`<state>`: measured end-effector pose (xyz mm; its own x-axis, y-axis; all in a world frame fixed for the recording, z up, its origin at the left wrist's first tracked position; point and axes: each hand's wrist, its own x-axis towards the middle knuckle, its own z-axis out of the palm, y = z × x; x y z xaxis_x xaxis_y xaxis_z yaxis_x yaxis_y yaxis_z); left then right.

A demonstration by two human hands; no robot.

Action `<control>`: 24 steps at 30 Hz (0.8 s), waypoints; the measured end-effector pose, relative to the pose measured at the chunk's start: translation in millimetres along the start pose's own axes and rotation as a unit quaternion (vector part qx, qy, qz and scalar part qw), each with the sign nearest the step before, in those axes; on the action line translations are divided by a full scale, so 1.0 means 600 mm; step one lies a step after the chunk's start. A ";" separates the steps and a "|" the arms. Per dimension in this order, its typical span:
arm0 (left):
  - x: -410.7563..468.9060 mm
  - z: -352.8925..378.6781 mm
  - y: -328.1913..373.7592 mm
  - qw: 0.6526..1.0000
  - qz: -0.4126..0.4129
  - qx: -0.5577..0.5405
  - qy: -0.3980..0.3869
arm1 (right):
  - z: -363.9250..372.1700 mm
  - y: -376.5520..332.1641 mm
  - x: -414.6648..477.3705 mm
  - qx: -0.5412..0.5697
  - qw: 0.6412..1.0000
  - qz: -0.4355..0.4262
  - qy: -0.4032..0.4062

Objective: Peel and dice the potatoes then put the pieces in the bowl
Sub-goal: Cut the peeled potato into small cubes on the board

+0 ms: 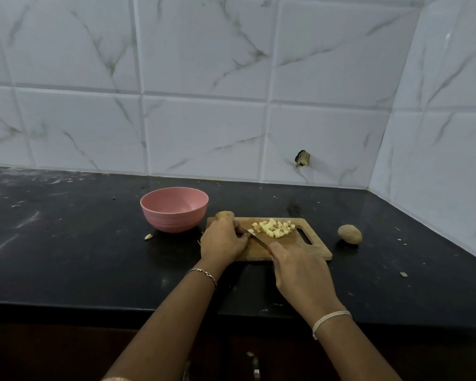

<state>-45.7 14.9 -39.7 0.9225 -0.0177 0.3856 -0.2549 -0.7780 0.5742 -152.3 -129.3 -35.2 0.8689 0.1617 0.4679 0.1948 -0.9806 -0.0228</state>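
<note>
Gripping the knife [254, 237] handle, the right hand [300, 273] is dicing while the left hand [222, 241] is curling over a piece hidden beneath it.

Judging by the layout, keeping left fingertips tucked back from the blade and cutting straight down into the flat wooden cutting board [311, 250] is safest. Pale, blocky potato cubes [272, 229] are lying at its far side; brown, matte unpeeled potatoes are sitting at the far-left corner [224, 215] and right [349, 234]. Left, the smooth, ribbed pink bowl [174, 209] is sitting empty.
</note>
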 end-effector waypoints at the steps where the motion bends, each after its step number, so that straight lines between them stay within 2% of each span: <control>1: 0.000 0.000 0.000 1.000 0.000 -0.002 -0.001 | 0.001 0.000 0.002 -0.007 1.000 -0.005 -0.003; 5: 0.000 -0.001 -0.001 1.000 0.001 -0.016 -0.007 | 0.006 -0.002 0.002 -0.016 1.000 0.004 0.004; 12: -0.004 -0.003 -0.001 1.000 0.003 -0.023 0.014 | 0.010 0.002 -0.012 0.000 0.996 0.077 0.041; 17: -0.003 -0.002 -0.005 0.998 -0.016 -0.056 0.027 | 0.004 0.001 -0.020 0.034 0.997 0.038 0.055; 24: -0.001 -0.004 -0.004 0.992 -0.025 -0.102 0.076 | 0.000 0.003 -0.016 0.037 0.999 0.010 0.030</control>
<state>-45.9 18.1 -39.7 0.8855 0.1241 0.4477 -0.2776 -0.6313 0.7241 -160.4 -132.9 -39.9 0.8442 0.1334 0.5191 0.2127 -0.9724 -0.0962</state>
